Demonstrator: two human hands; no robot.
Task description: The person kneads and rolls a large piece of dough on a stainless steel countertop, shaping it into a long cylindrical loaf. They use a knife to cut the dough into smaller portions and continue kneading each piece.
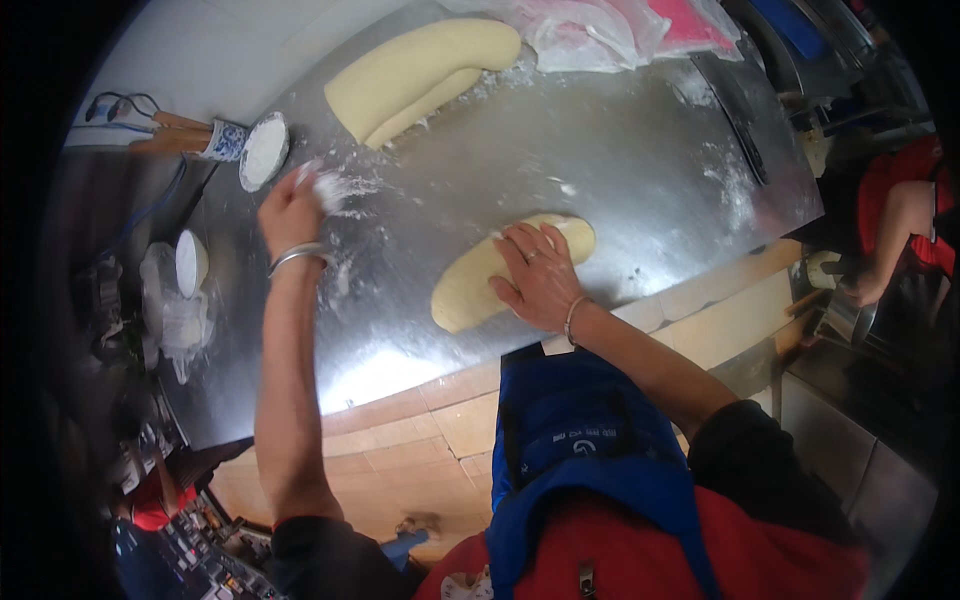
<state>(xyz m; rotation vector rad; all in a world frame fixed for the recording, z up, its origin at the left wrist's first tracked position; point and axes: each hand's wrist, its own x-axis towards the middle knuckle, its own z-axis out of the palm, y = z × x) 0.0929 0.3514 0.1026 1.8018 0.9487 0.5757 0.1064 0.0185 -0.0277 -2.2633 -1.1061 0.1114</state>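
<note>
My right hand point(538, 277) lies spread on an oval piece of pale yellow dough point(469, 296) near the front edge of the steel worktop point(450, 191). White flour point(335, 189) blurs at the fingertips of my left hand point(292, 210), which is beside a bowl of flour point(264, 152); its fingers are bent together and blurred, and whether they still hold flour does not show. Farther back lies a large folded slab of the same dough point(420, 75). Loose flour is scattered over the steel around both pieces.
A long dark knife point(731, 116) lies at the right, near plastic bags point(592, 34). At the left are a white bowl point(192, 262), a plastic bag point(180, 322) and a patterned cup point(223, 141) with wooden-handled tools. Another person's hand point(866, 287) holds a metal container at far right.
</note>
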